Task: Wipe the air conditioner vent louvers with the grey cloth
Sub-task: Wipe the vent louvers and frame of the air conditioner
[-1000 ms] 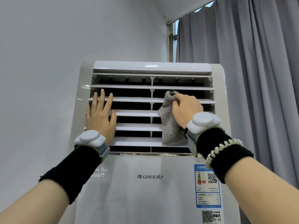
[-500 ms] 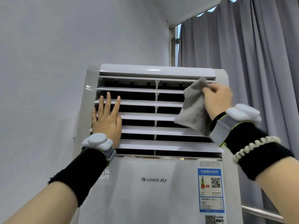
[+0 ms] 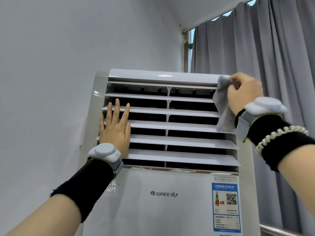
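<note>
The right hand [image 3: 242,92] pinches the grey cloth [image 3: 224,106] at the vent's top right corner, the cloth hanging below its fingers over the louvers [image 3: 170,126]. The left hand [image 3: 115,130] lies flat, fingers spread, on the louvers' left end.

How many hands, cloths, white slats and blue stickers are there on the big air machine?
Hands: 2, left hand and right hand
Grey cloth: 1
White louvers: 6
Blue sticker: 1
Total: 10
</note>
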`<move>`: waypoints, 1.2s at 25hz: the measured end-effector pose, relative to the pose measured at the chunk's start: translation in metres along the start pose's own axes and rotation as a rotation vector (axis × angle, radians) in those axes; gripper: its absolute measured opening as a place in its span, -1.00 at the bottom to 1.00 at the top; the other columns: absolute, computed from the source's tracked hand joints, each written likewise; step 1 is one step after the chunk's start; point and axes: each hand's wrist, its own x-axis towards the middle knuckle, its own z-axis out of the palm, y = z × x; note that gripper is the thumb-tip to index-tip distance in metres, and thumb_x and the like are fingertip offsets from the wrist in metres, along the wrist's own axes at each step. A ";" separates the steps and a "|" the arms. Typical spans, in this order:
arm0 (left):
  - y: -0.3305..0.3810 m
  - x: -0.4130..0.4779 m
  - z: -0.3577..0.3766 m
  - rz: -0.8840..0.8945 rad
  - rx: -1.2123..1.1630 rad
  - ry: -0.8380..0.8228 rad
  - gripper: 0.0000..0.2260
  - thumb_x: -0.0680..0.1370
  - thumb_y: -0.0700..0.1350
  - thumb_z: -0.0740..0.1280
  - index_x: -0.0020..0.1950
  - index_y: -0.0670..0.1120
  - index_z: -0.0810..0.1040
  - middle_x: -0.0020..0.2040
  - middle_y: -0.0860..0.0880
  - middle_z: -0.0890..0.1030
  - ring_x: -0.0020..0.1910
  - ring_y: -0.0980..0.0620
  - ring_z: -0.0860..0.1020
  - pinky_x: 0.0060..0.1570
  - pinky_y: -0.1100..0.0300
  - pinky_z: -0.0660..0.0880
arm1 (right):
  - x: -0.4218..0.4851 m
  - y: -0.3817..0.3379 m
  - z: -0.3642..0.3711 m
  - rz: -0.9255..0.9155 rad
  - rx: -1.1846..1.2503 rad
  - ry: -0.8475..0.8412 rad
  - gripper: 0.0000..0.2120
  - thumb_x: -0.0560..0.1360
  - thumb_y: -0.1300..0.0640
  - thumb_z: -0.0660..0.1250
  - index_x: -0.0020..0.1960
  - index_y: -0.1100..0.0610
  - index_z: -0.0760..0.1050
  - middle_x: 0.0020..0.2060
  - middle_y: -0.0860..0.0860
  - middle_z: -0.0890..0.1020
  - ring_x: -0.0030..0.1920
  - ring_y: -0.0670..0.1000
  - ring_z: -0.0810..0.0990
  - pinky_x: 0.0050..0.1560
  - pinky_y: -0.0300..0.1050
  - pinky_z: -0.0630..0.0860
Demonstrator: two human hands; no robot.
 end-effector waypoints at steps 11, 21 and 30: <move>-0.004 0.000 0.005 0.015 0.014 0.066 -0.49 0.53 0.05 -0.22 0.51 0.13 -0.06 0.57 0.02 -0.07 0.54 0.03 -0.13 0.49 0.00 -0.15 | -0.024 0.007 0.043 -0.149 -0.110 0.016 -0.78 0.47 0.21 0.20 0.02 0.20 0.57 0.11 0.14 0.51 0.11 0.22 0.49 -0.12 -0.01 0.43; -0.006 -0.001 0.008 0.032 0.001 0.106 -0.52 0.56 0.03 -0.17 0.51 0.14 -0.02 0.57 0.02 -0.02 0.54 0.03 -0.11 0.48 0.03 -0.16 | -0.035 -0.038 0.058 -0.207 -0.319 -0.196 -0.65 0.53 0.12 0.03 0.01 0.24 0.56 0.04 0.22 0.63 0.04 0.27 0.57 -0.02 0.01 0.42; -0.003 0.000 0.008 0.026 0.000 0.127 -0.52 0.56 0.02 -0.15 0.50 0.12 0.08 0.56 0.00 0.06 0.54 0.01 -0.05 0.46 0.05 -0.18 | -0.048 -0.082 0.070 -0.347 -0.240 -0.351 -0.72 0.57 0.08 0.08 0.12 0.11 0.51 0.11 0.12 0.61 0.12 0.23 0.56 0.02 0.01 0.47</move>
